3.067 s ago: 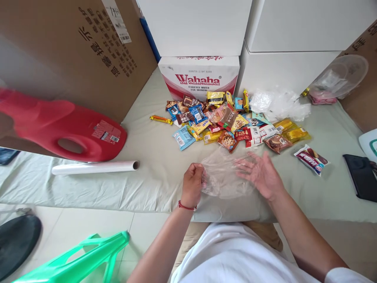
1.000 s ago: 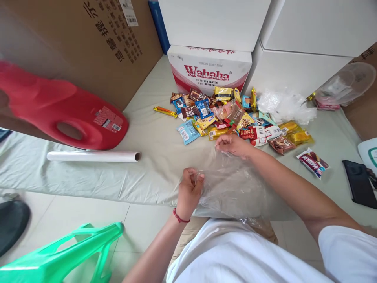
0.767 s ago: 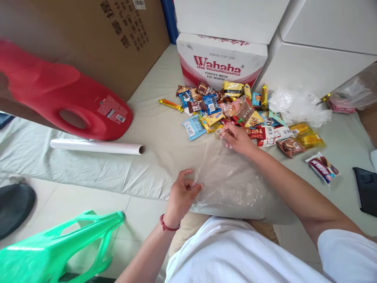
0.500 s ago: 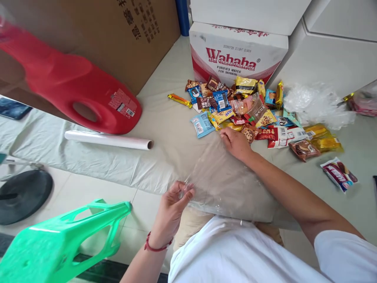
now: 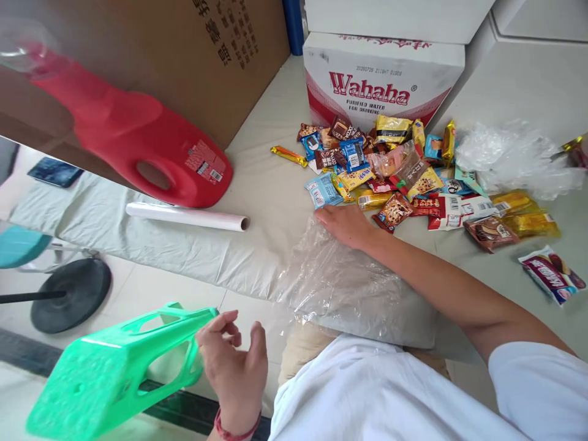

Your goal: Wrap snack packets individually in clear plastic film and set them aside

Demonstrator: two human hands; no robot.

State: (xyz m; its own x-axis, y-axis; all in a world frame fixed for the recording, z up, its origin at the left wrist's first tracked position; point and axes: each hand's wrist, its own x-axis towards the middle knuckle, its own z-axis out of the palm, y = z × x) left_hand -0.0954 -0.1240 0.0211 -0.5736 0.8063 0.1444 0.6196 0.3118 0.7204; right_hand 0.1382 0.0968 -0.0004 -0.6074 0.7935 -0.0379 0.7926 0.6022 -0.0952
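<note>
A clear plastic bag (image 5: 349,288) lies spread on the pale green cloth, hanging over its near edge. My right hand (image 5: 342,223) rests flat on the bag's far end, fingers stretched out, just in front of a heap of wrapped snacks (image 5: 386,174). My left hand (image 5: 234,361) is off the bag, low at the near left, fingers loosely apart and holding nothing, next to a green plastic stool (image 5: 114,370).
A red jug (image 5: 138,147) lies on its side beside a white roll (image 5: 186,216). A Wahaha carton (image 5: 381,82), brown cardboard box (image 5: 184,55) and white boxes stand behind. Crumpled clear plastic (image 5: 514,159) and a purple snack pack (image 5: 551,275) lie at the right. A black round base (image 5: 68,294) sits on the floor.
My left hand let go of the bag's near edge and dropped down to the left by the stool. My right hand flattened onto the bag's far end. The view swung left.
</note>
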